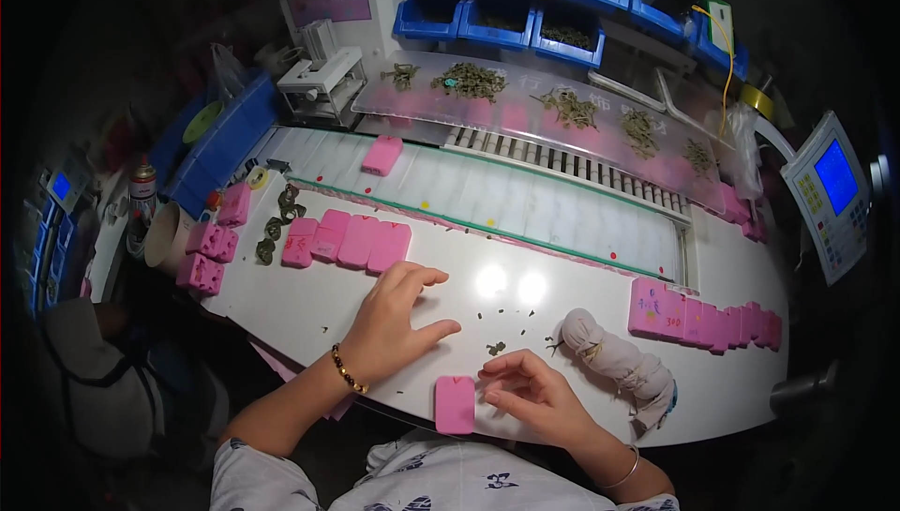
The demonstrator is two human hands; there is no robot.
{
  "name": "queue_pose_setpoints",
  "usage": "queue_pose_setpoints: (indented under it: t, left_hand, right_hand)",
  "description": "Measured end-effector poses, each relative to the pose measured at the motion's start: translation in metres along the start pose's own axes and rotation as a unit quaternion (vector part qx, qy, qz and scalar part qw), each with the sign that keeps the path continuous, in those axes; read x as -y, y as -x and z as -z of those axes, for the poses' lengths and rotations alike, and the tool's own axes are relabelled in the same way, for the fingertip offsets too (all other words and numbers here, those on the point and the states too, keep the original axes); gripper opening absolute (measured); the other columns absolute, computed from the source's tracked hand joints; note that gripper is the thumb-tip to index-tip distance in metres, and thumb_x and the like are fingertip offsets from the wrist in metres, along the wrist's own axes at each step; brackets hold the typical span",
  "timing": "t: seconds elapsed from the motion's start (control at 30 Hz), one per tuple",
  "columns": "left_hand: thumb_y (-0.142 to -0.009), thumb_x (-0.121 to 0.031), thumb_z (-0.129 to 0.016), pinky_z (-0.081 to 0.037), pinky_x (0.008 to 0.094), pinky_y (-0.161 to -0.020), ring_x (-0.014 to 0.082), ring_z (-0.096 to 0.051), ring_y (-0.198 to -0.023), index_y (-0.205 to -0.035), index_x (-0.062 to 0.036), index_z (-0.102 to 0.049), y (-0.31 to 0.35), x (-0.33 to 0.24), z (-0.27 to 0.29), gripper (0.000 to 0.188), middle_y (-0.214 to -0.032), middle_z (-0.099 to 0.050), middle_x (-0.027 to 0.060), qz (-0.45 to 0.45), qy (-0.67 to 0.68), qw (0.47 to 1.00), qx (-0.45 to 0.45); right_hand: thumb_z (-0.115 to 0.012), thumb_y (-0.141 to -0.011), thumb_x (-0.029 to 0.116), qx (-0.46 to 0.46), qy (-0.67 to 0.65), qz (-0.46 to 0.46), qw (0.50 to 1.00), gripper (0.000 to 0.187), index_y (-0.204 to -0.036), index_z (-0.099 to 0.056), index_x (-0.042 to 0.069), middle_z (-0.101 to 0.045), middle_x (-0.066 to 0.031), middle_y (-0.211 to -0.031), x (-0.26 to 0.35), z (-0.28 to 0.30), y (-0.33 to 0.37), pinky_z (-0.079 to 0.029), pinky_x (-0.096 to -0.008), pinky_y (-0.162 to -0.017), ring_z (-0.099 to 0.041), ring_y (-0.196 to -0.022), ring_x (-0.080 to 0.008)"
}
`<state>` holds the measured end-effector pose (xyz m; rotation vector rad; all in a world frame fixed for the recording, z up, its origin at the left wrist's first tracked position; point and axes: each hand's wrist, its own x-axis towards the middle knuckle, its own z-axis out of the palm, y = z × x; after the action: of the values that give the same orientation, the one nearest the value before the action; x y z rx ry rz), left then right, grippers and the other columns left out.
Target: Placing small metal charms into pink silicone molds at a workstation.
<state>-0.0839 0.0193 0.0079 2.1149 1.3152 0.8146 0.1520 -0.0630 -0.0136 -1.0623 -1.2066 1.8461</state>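
Note:
A flat pink block (455,405), which looks like a rubber mould with a red mark on its top edge, lies at the table's near edge. Just right of it is my right hand (536,397), its fingers loosely bent and apart, with nothing seen in them. My left hand (394,322) hovers over the white tabletop, thumb and fingers spread and empty. Its fingertips are close to a row of pink blocks (354,241) at the left. Small dark green bits (495,349) are scattered between my hands.
To the right lie a bundled, tied whitish cloth (614,361) and another row of pink blocks (684,312). Beyond is a glass-edged strip (487,206) bearing one pink block (382,156). A clear shelf (525,112) with green piles, blue bins (497,23) and a control panel (832,187) stand farther back.

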Motion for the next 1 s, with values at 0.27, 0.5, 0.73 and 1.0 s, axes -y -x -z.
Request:
queue_pose_setpoints:
  t: [0.27,0.5,0.73,1.0]
  left_hand:
    - [-0.069,-0.041,-0.084,-0.042,0.0430,-0.092,0.0352,-0.048,-0.108,-0.117,-0.0049,-0.057,0.055,-0.039,0.000,0.066,-0.117,-0.047,0.0162,-0.050,-0.083,0.968,0.230]
    - [-0.076,-0.026,-0.080,-0.050,0.0362,-0.074,0.0250,-0.061,-0.078,-0.094,-0.0029,-0.060,0.067,-0.035,-0.015,0.035,-0.084,-0.061,0.0101,0.002,0.110,0.957,0.270]
    - [-0.078,-0.015,-0.076,-0.052,0.0354,-0.071,0.0284,-0.063,-0.077,-0.101,-0.0005,-0.065,0.033,-0.022,-0.017,0.030,-0.090,-0.066,0.0130,-0.024,0.058,0.998,-0.011]
    - [-0.076,-0.007,-0.075,-0.052,0.0392,-0.081,0.0318,-0.064,-0.092,-0.121,0.0031,-0.061,0.042,-0.028,-0.035,0.049,-0.104,-0.067,0.0170,-0.087,0.042,0.995,0.018]
  right_hand:
    - [-0.066,-0.094,0.014,-0.009,0.004,-0.083,0.996,0.019,-0.106,-0.058,0.001,-0.066,-0.0039,-0.093,0.007,0.004,0.010,-0.052,-0.0224,-0.069,-0.064,-0.081,-0.0080]
    - [-0.065,-0.094,0.014,-0.022,0.016,-0.064,0.998,0.016,-0.101,-0.057,0.002,-0.065,-0.0038,-0.088,0.007,0.007,0.016,-0.052,-0.0225,-0.063,-0.064,-0.076,-0.0085]
    - [-0.061,-0.097,0.013,-0.033,-0.023,-0.022,0.999,0.015,-0.105,-0.059,0.000,-0.065,-0.0052,-0.094,0.012,-0.002,0.005,-0.053,-0.0231,-0.069,-0.065,-0.081,-0.0100]
    - [-0.056,-0.101,0.028,-0.064,-0.074,-0.105,0.990,0.030,-0.094,-0.058,-0.001,-0.063,-0.0067,-0.094,0.008,-0.012,-0.024,-0.056,-0.0261,-0.070,-0.061,-0.086,-0.0083]
